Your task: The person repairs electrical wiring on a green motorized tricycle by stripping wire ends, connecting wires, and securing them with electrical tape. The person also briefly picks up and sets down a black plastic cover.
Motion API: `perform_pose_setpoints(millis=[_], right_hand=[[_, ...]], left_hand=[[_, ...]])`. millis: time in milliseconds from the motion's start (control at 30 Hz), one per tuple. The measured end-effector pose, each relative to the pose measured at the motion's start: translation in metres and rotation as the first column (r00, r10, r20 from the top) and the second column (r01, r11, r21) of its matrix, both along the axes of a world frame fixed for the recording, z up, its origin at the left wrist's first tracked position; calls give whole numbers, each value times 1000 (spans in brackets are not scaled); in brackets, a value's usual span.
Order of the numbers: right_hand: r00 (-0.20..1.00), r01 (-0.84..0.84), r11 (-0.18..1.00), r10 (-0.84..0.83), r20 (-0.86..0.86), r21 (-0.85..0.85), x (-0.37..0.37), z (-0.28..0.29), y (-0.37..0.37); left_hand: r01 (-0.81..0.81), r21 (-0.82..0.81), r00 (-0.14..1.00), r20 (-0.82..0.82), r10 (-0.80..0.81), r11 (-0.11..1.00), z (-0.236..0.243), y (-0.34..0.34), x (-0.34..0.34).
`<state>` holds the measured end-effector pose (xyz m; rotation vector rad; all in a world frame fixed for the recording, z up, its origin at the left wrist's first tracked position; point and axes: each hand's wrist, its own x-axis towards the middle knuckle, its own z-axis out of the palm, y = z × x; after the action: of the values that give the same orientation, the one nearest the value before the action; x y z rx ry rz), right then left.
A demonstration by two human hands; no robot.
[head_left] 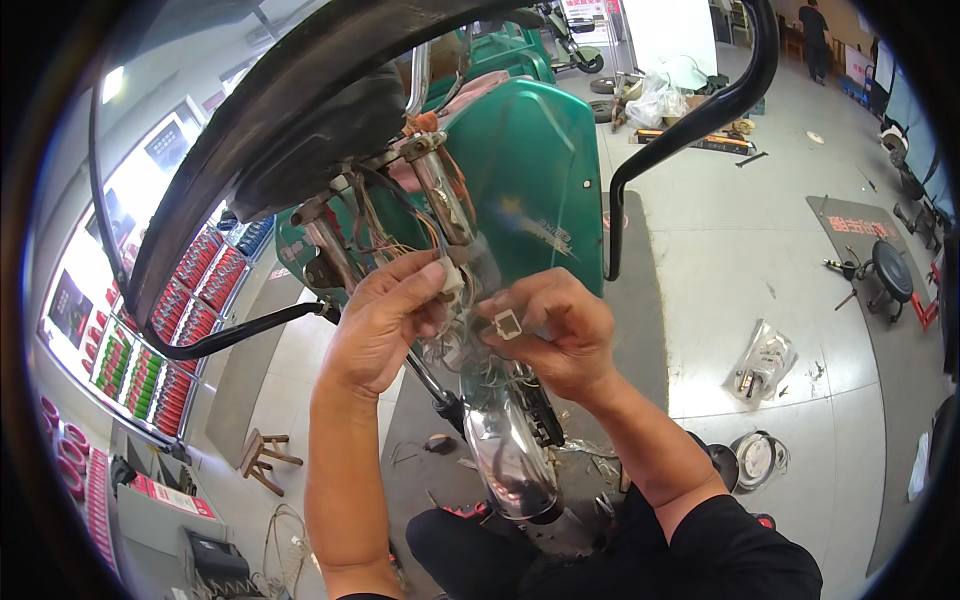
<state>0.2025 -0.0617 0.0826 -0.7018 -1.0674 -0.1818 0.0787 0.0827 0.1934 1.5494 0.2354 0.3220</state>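
My left hand (372, 322) pinches a white plastic wire connector (453, 280) between thumb and fingers. In my right hand (568, 335), closed just beside it, is a white square connector housing (508, 323) with an opening in its face. The two pieces are apart. Loose wires (462, 350) tangle below and between my hands, and more coloured wires (392, 225) run up behind them. Right under my hands, a chrome headlight shell (508, 455) points down toward me. Metal fork tubes (440, 190) and a green front panel (535, 180) of a vehicle stand beyond.
A black tube bar (690, 110) curves round on the right, another (250, 328) on the left. Overhead is a dark windscreen frame (270, 100). A wooden stool (268, 460) stands left. On the right floor lie a plastic bag of parts (760, 362) and a round lamp (757, 460). Someone (815, 40) is far off.
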Motion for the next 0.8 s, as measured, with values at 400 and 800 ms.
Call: perform_pose_setpoints(millis=[400, 800], right_hand=[[998, 49, 999, -49, 45, -11, 0, 1, 0], [984, 168, 984, -165, 61, -51, 10, 3, -5]], left_hand=[[164, -312, 983, 126, -130, 936, -3, 2, -6], [153, -522, 980, 191, -59, 839, -19, 4, 8]])
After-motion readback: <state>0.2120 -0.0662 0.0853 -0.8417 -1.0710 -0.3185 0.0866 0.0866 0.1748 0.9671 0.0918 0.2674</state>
